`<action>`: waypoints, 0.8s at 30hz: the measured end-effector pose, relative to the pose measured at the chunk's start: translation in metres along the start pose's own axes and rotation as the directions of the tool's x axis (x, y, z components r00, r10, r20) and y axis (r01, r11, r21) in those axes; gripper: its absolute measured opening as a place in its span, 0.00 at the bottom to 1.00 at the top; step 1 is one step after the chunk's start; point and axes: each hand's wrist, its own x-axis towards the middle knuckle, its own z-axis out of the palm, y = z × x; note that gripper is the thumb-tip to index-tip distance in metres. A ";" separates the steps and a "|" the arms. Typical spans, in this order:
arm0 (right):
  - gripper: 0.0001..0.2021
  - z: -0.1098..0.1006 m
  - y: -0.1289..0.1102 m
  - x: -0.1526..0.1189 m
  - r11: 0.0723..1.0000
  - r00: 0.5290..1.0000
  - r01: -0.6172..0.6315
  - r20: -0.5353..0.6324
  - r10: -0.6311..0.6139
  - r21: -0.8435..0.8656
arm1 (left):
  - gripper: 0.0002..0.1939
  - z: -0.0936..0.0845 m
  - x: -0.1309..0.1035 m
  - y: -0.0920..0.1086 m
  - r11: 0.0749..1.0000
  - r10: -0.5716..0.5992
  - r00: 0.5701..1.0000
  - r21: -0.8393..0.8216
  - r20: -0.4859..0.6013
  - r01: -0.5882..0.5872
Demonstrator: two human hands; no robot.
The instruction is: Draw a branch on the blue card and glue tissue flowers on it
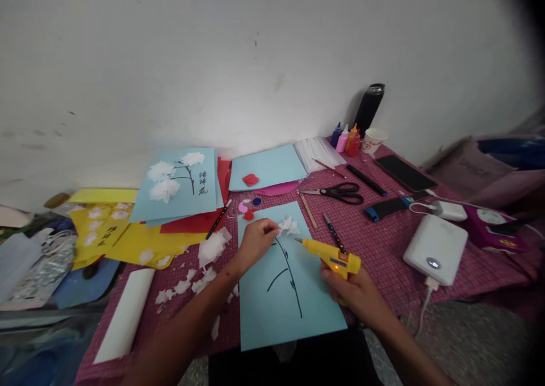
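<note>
A light blue sheet (pixel 264 318) with a drawn black branch lies in front of me. White paper petals (pixel 289 225) sit near its upper middle. At their left edge is my left hand (pixel 258 239), its fingers pinched together; what they hold is too small to make out. My right hand (pixel 351 289) is wrapped round the handle of a yellow glue gun (pixel 327 254) with an orange light. The gun's nozzle points left, just below and right of the petals, apart from my left hand.
White paper scraps (pixel 210 247) lie left of the sheet. Black scissors (pixel 340 193), pens, paint bottles (pixel 353 142), a paper cup (pixel 374 140) and a white power bank (pixel 435 250) are right. A finished flower picture (pixel 179 201) is at back left, against the wall.
</note>
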 end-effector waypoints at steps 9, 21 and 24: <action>0.18 0.002 -0.005 -0.001 1.000 1.000 -0.011 -0.022 0.011 -0.015 | 0.06 -0.005 -0.002 -0.001 0.947 0.186 0.979 0.249 0.086 -0.202; 0.17 0.002 0.007 0.000 1.000 0.999 -0.003 -0.038 0.003 0.004 | 0.12 -0.003 -0.003 -0.003 0.837 0.259 0.946 0.444 0.195 -0.321; 0.16 0.001 0.008 0.000 1.000 1.000 -0.002 -0.030 0.002 -0.003 | 0.12 -0.002 -0.002 -0.005 0.843 0.238 0.957 0.454 0.167 -0.289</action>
